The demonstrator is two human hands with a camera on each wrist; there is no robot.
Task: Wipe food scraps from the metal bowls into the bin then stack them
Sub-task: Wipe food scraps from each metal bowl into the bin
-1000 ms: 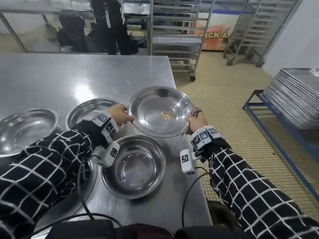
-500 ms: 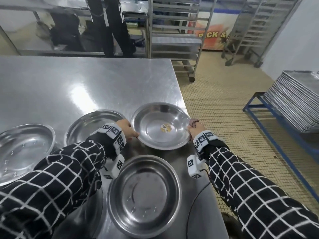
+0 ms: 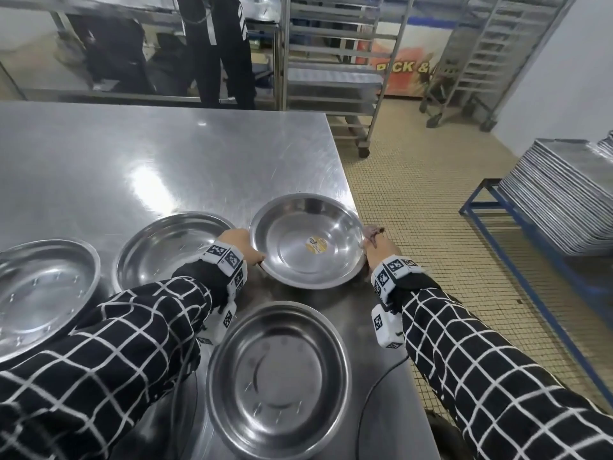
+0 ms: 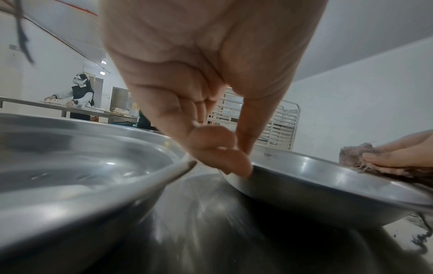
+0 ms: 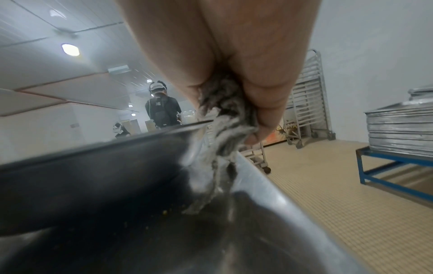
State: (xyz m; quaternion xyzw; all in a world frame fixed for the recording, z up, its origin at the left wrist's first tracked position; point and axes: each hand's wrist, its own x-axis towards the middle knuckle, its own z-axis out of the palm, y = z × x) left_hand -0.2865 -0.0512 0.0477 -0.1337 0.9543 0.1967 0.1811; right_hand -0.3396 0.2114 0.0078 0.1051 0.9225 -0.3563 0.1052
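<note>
Bowl comes down to the desk

Both hands have lowered the sticker bowl (image 3: 306, 242) onto the desk (image 3: 166, 161) at mid-frame; left hand (image 3: 243, 245) pinches its rim, right hand (image 3: 378, 247) clenches a rag (image 5: 225, 129) against it, ready for stacking.

four metal bowls (image 3: 306, 240), two hands (image 3: 243, 245), one rag (image 3: 373, 231), one table (image 3: 166, 154)

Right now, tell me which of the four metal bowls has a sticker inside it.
The bowl with the yellow sticker, gripped at its rim between both hands by the table's right edge; the other three show bare metal.
</note>
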